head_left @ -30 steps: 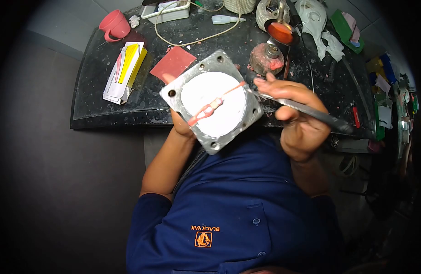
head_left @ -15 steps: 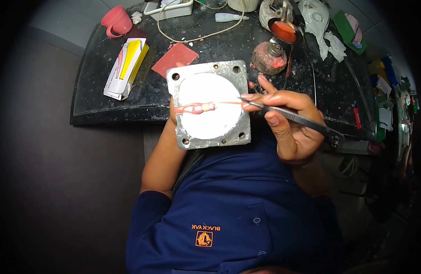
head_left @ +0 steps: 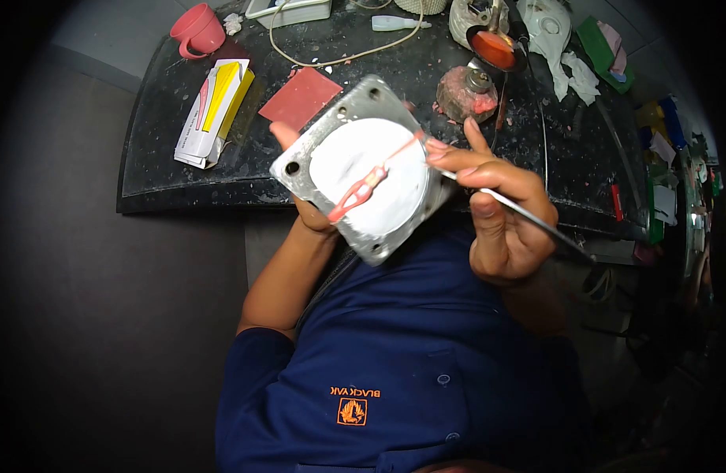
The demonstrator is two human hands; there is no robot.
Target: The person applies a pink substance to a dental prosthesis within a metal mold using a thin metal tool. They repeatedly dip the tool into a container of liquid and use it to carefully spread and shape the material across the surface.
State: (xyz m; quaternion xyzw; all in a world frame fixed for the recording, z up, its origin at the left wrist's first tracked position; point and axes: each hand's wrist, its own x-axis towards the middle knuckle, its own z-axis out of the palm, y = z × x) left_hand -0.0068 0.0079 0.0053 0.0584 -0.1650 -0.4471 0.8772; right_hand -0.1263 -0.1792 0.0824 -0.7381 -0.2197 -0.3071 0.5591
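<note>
My left hand [head_left: 314,214] is closed around a square metal dental flask half [head_left: 294,150] from behind and below, its fingers mostly hidden behind the metal. White plaster [head_left: 402,193] fills the flask's round opening. Across the plaster runs a thin strip of pink wax [head_left: 346,203] with a few tooth-coloured pieces set in it. My right hand [head_left: 509,213] grips metal tweezers [head_left: 528,214] between thumb and fingers. The tweezer tips are at the flask's right edge, and my fingertips are close to the upper end of the wax strip.
On the dark bench [head_left: 154,177] lie a pink wax sheet [head_left: 301,98] and a white-and-yellow box [head_left: 213,114]. A pink mug [head_left: 197,31] stands at the back left. Behind my right hand are a glass burner [head_left: 467,93] and a pan of red wax [head_left: 493,51]. A cable [head_left: 355,57] loops across the back.
The flask has turned counterclockwise and tilted, so the wax strip now runs diagonally up to the right. The tweezers have rolled edge-on in my right hand.
</note>
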